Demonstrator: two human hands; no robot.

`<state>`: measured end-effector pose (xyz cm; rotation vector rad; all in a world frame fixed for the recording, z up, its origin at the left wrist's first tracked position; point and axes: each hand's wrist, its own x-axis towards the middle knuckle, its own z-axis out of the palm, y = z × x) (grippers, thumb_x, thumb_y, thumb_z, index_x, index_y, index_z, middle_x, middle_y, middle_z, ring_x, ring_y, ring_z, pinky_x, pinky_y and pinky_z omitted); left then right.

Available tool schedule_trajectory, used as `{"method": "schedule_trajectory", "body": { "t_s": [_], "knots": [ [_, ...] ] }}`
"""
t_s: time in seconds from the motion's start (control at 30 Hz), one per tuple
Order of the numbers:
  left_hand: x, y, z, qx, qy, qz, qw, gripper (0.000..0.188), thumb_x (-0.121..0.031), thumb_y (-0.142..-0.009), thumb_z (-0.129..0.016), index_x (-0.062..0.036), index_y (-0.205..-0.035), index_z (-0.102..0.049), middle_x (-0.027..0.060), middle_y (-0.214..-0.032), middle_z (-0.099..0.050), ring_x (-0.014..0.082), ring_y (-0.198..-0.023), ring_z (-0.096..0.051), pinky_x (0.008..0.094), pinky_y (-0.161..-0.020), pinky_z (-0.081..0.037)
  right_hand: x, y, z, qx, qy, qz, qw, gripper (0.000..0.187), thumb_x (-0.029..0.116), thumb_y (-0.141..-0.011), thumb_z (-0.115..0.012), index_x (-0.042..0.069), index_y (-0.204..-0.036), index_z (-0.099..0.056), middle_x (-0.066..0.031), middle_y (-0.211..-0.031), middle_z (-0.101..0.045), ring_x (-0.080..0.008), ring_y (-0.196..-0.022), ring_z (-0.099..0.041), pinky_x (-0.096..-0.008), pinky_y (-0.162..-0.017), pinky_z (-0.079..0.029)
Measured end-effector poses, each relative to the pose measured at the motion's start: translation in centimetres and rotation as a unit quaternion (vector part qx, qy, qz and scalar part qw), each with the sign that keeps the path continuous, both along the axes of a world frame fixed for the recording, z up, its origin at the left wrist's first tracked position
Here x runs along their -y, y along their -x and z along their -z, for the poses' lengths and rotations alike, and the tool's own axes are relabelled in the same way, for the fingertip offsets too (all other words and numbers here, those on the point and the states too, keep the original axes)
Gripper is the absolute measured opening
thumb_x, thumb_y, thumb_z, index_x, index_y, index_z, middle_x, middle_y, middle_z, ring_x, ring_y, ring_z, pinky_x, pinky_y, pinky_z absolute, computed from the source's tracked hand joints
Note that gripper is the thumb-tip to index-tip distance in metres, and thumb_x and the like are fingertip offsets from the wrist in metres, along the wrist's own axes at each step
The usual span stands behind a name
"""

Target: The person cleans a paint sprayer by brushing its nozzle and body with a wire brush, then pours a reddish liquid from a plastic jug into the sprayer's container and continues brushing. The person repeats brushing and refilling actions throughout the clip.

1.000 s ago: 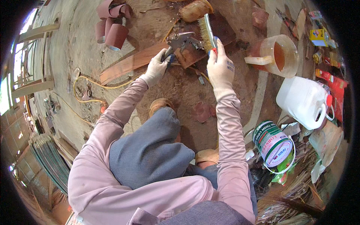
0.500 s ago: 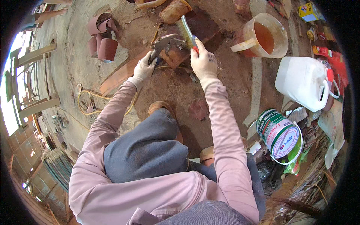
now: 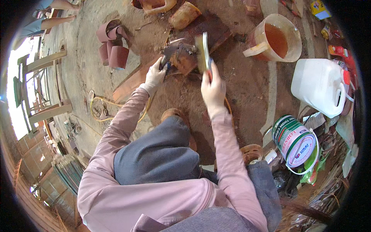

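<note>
My gloved left hand [image 3: 155, 74] is closed round the dark handle end of a grimy metal tool [image 3: 178, 49], whose exact kind I cannot make out. My right hand [image 3: 213, 92], also gloved and smeared by motion, grips a long brush [image 3: 205, 48] with yellowish bristles and a red and blue handle end. The brush stands nearly upright just right of the metal tool, bristles facing it; whether they touch I cannot tell. Beneath the tool is a brown block [image 3: 184, 63], partly hidden by it.
A plastic jug of brown liquid [image 3: 295, 44] stands to the right. Near it are a white jerrycan [image 3: 315, 87] and a green-and-white bucket [image 3: 288, 133]. Sanding-belt rolls [image 3: 118, 57] and a yellow cord [image 3: 92, 110] lie left. Another person's legs [image 3: 58, 23] show far left.
The brush has swung from slanting left to nearly upright, its head lower and further right. The left hand keeps its hold. More of the other person's legs shows at the far left.
</note>
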<state>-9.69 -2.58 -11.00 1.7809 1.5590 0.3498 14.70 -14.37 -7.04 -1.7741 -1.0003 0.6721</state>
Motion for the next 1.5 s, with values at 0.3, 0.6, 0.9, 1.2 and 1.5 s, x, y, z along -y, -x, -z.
{"method": "schedule_trajectory", "body": {
  "t_s": [0.3, 0.6, 0.9, 1.2, 1.5],
  "knots": [
    [-0.2, -1.5, -2.6, -0.065, -0.021, 0.043, 0.997, 0.048, -0.034, -0.096, -0.060, -0.0124, -0.138, -0.052, 0.0194, -0.113, -0.069, 0.0362, -0.111, -0.065, 0.0417, -0.089, -0.050, -4.7, -1.7, -0.4, 0.052, 0.008, -0.011, 0.999, 0.038, 0.024, -0.093, -0.060, 0.013, -0.129, -0.063, -0.0227, -0.089, -0.070, -0.0417, -0.079, -0.068, -0.0517, -0.071, -0.053],
    [-0.7, -0.9, -0.8, -0.050, -0.028, 0.029, 0.998, 0.051, -0.037, -0.096, -0.061, -0.0095, -0.138, -0.053, 0.0211, -0.115, -0.069, 0.0374, -0.111, -0.065, 0.0412, -0.090, -0.051, -6.6, -2.9, -0.3, 0.010, 0.028, -0.025, 0.999, 0.037, 0.029, -0.093, -0.059, 0.014, -0.127, -0.063, -0.0225, -0.092, -0.070, -0.0426, -0.084, -0.067, -0.0526, -0.077, -0.053],
    [-1.1, 0.3, -1.1, -0.074, -0.032, 0.026, 0.996, 0.054, -0.037, -0.095, -0.062, -0.0073, -0.139, -0.052, 0.0222, -0.117, -0.068, 0.0369, -0.113, -0.064, 0.0419, -0.092, -0.050, -1.2, -2.3, -1.6, -0.040, 0.055, -0.027, 0.997, 0.037, 0.019, -0.093, -0.062, 0.011, -0.129, -0.062, -0.0209, -0.091, -0.071, -0.0386, -0.082, -0.070, -0.0453, -0.072, -0.056],
    [-1.9, 0.8, -0.9, -0.075, -0.030, 0.031, 0.996, 0.049, -0.033, -0.095, -0.063, -0.0071, -0.136, -0.053, 0.0229, -0.112, -0.069, 0.0390, -0.108, -0.065, 0.0431, -0.087, -0.052, 2.0, -0.8, -2.7, -0.038, 0.042, -0.029, 0.998, 0.043, 0.019, -0.092, -0.063, 0.015, -0.134, -0.060, -0.0233, -0.091, -0.070, -0.0395, -0.082, -0.070, -0.0484, -0.073, -0.056],
    [-1.5, -0.3, -1.5, -0.051, -0.052, 0.021, 0.997, 0.047, -0.033, -0.095, -0.062, -0.0091, -0.136, -0.054, 0.0221, -0.112, -0.069, 0.0383, -0.109, -0.065, 0.0426, -0.089, -0.051, 4.9, -1.3, -3.1, -0.032, 0.051, -0.056, 0.997, 0.043, 0.020, -0.092, -0.064, 0.017, -0.135, -0.059, -0.0211, -0.087, -0.070, -0.0378, -0.074, -0.070, -0.0481, -0.066, -0.055]
  ]
}}
